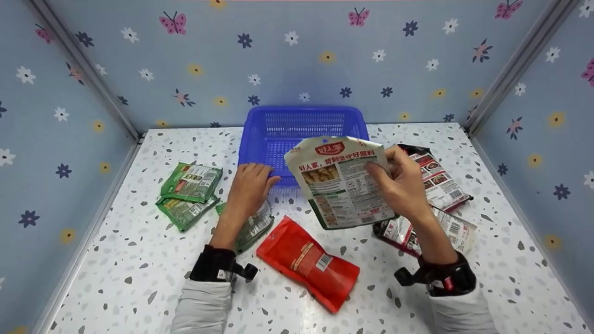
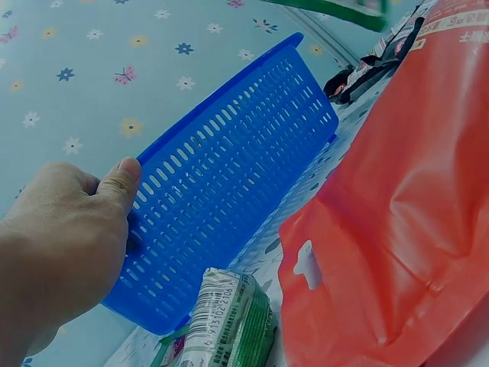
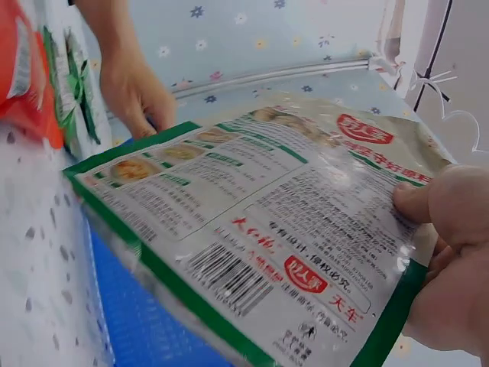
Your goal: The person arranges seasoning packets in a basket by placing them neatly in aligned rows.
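My right hand (image 1: 403, 183) pinches a white and green food packet (image 1: 345, 185) by its side edge, thumb across the printed face. The packet is up over the front right of a blue plastic basket (image 1: 304, 110) and hides part of it. At the basket's front left corner, my left hand (image 1: 250, 188) grips the rim, with the thumb (image 2: 121, 183) on the near side in the left wrist view. Below that wrist lies a green packet (image 1: 256, 229), partly covered by the forearm. A red pouch (image 1: 308, 264) lies flat in front of the basket.
Two green packets (image 1: 192, 183) overlap on the left of the speckled white table (image 1: 120, 278). On the right, several dark and red packets (image 1: 438, 181) lie partly behind my right arm. Flower-patterned walls (image 1: 297, 60) close in the back and both sides.
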The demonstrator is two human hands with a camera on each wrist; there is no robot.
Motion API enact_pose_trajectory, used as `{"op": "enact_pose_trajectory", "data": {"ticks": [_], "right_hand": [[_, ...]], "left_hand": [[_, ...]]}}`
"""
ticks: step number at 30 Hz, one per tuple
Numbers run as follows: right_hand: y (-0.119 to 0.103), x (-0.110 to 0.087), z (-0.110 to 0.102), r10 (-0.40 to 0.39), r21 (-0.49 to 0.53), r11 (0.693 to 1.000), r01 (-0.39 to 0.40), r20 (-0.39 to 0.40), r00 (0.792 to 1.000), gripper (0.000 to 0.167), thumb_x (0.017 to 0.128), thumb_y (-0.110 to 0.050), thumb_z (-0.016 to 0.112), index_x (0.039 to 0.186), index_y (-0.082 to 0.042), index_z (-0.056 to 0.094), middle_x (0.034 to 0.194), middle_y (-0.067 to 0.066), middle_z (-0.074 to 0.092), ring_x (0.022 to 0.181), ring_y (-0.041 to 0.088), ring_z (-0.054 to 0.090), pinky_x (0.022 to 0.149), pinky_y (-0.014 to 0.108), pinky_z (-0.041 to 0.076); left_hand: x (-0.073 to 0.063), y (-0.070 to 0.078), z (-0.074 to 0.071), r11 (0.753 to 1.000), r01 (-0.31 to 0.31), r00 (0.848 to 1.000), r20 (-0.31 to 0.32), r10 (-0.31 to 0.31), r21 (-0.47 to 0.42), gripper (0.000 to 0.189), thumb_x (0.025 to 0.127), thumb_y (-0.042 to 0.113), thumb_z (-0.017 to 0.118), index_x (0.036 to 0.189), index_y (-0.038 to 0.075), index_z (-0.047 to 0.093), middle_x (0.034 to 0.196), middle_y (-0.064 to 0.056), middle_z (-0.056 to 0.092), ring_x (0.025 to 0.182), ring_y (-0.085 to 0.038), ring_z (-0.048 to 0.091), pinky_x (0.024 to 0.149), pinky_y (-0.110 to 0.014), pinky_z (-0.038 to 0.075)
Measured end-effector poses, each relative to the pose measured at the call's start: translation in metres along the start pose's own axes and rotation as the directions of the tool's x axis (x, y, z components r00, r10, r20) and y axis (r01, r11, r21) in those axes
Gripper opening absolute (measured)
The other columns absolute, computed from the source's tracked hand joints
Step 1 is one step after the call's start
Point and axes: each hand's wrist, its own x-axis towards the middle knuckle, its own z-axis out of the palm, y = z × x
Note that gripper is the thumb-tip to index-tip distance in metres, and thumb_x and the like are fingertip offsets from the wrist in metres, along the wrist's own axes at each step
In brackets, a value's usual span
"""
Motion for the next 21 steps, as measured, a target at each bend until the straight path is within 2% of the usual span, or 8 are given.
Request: {"op": "enact_pose_trajectory", "data": {"ticks": [3,8,12,15,17,18,20,21], "right_hand": [[-0.003,0.007,0.008,-0.017,0.052,0.998,0.022,-0.084,0.996,0.012,0.106,0.003,0.073,0.108,0.009,0.063,0.098,0.019,0.087,0.074,0.01,0.084,0.061,0.029,0.066],[-0.005,0.011,0.019,0.018,0.125,0.992,0.004,-0.175,0.984,0.007,0.108,-0.003,0.072,0.107,-0.002,0.065,0.093,-0.001,0.088,0.072,0.013,0.084,0.061,0.028,0.065],[-0.004,0.011,0.023,0.013,0.145,0.989,0.017,-0.205,0.979,0.007,0.108,-0.002,0.071,0.108,-0.003,0.065,0.088,-0.003,0.087,0.068,0.012,0.081,0.058,0.027,0.062],[-0.003,0.01,0.024,-0.01,0.143,0.989,0.044,-0.228,0.974,0.006,0.108,-0.002,0.07,0.11,-0.004,0.065,0.086,-0.003,0.086,0.068,0.012,0.081,0.059,0.027,0.062],[-0.001,0.01,0.024,-0.017,0.138,0.989,0.053,-0.247,0.969,0.005,0.108,-0.003,0.071,0.11,-0.005,0.066,0.086,-0.004,0.086,0.069,0.012,0.082,0.059,0.027,0.063],[0.0,0.011,0.024,-0.017,0.142,0.988,0.055,-0.256,0.967,0.005,0.108,-0.004,0.07,0.11,-0.005,0.067,0.087,-0.003,0.087,0.069,0.013,0.082,0.06,0.028,0.063],[0.001,0.011,0.024,-0.012,0.155,0.986,0.057,-0.275,0.961,0.004,0.108,-0.005,0.071,0.11,-0.005,0.068,0.089,-0.001,0.087,0.071,0.014,0.083,0.061,0.029,0.065],[0.001,0.012,0.024,-0.011,0.163,0.985,0.06,-0.283,0.959,0.004,0.108,-0.005,0.071,0.11,-0.005,0.068,0.089,0.0,0.087,0.071,0.014,0.083,0.06,0.029,0.065]], "left_hand": [[0.0,0.0,-0.001,1.0,0.005,1.0,0.009,-0.005,-0.001,0.039,0.117,0.039,0.06,0.125,0.004,0.074,0.119,-0.018,0.08,0.118,-0.04,0.074,0.112,-0.056,0.053],[-0.001,0.001,-0.001,1.0,0.002,1.0,0.016,-0.002,-0.002,0.043,0.118,0.041,0.057,0.129,0.004,0.074,0.124,-0.018,0.08,0.122,-0.04,0.073,0.114,-0.057,0.053],[-0.002,0.001,-0.001,1.0,0.006,1.0,0.005,-0.006,-0.021,0.043,0.118,0.042,0.058,0.134,0.004,0.073,0.129,-0.018,0.079,0.126,-0.04,0.072,0.117,-0.058,0.051],[-0.003,0.002,-0.003,0.995,0.002,0.999,-0.053,-0.007,-0.103,0.042,0.116,0.037,0.064,0.14,0.003,0.072,0.137,-0.019,0.077,0.133,-0.041,0.068,0.122,-0.06,0.049],[-0.001,0.007,-0.007,0.976,-0.004,0.994,-0.107,-0.02,-0.217,0.042,0.114,0.033,0.069,0.143,0.002,0.07,0.144,-0.021,0.074,0.14,-0.042,0.065,0.127,-0.061,0.045],[0.0,0.011,-0.009,0.958,-0.008,0.99,-0.135,-0.032,-0.286,0.043,0.113,0.031,0.07,0.144,0.001,0.07,0.148,-0.022,0.072,0.143,-0.042,0.063,0.129,-0.062,0.044],[0.002,0.022,-0.016,0.901,-0.008,0.983,-0.169,-0.072,-0.434,0.046,0.111,0.03,0.07,0.148,0.002,0.068,0.154,-0.021,0.068,0.149,-0.042,0.06,0.131,-0.061,0.042],[0.003,0.029,-0.02,0.86,-0.004,0.979,-0.176,-0.099,-0.509,0.047,0.111,0.03,0.068,0.15,0.004,0.067,0.157,-0.019,0.067,0.15,-0.04,0.059,0.131,-0.06,0.043]]}}
